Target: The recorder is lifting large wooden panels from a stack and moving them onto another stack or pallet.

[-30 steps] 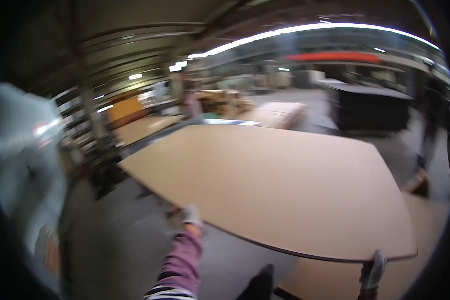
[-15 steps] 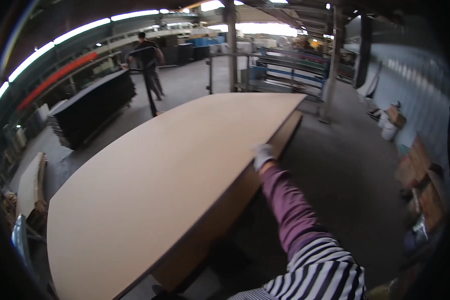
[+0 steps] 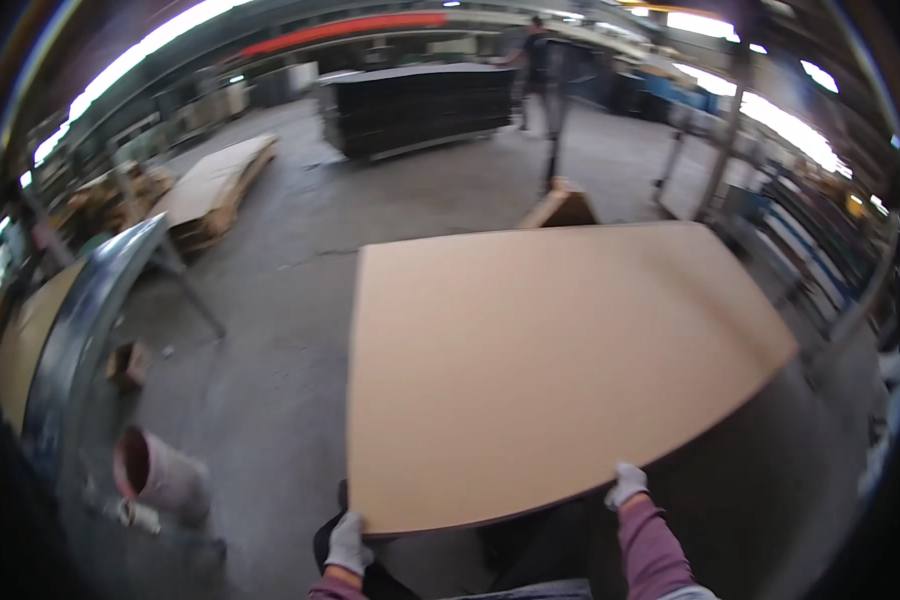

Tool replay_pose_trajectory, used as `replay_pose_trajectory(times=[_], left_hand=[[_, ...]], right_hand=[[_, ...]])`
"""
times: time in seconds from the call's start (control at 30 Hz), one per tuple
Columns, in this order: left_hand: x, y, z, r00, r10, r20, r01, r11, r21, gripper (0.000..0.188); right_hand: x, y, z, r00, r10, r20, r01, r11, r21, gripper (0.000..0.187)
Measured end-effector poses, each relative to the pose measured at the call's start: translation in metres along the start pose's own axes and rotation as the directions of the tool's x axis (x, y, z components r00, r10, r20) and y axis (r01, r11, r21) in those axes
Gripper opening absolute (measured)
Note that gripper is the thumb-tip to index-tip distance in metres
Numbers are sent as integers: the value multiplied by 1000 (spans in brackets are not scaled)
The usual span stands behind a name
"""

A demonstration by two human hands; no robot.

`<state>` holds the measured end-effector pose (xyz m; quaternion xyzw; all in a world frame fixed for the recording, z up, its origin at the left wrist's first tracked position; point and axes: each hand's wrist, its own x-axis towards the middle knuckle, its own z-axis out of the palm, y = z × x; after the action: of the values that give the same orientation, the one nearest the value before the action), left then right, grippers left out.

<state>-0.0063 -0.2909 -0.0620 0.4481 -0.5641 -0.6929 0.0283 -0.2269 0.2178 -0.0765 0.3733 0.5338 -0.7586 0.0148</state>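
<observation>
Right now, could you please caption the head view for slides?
Gloved left hand and right hand grip a tan board by its edge.

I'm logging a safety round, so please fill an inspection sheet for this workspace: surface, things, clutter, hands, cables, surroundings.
Surface: smooth grey floor, small pale scrap at left.
Things: large flat tan board with a dark edge; any support underneath is hidden.
Clutter: pale pinkish open cylindrical container and small brown blocky object, both at left.
Hands: white-gloved left hand holds the board's near left corner; white-gloved right hand holds its near edge.
Cables: nothing seen.
Surroundings: black rectangular stack of sheets, low tan stack of flat boards, and a person in dark clothing, all farther back.
</observation>
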Motion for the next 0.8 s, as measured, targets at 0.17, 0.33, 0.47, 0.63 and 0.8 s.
replay_pose_trajectory(times=[0.17, 0.33, 0.47, 0.63, 0.8], left_hand=[[23, 7, 38, 997, 47, 55, -24, 930, -367, 39], [47, -11, 59, 997, 5, 80, -10, 998, 67, 61], [59, -33, 58, 999, -16, 42, 11, 994, 112, 63], [50, -27, 60, 989, -137, 57, 134, 990, 53, 65], [32, -3, 56, 922, -368, 116, 374, 927, -32, 71]], right_hand=[[75, 24, -14, 975, 221, 19, -193, 888, -417, 23], [100, 34, -15, 943, 209, -258, -277, 924, -263, 20], [70, 15, -3, 917, 282, -283, -347, 914, -212, 17], [69, 10, -20, 911, 272, -309, -360, 890, -279, 16], [65, 17, -26, 946, 250, -204, -304, 905, -298, 16]])
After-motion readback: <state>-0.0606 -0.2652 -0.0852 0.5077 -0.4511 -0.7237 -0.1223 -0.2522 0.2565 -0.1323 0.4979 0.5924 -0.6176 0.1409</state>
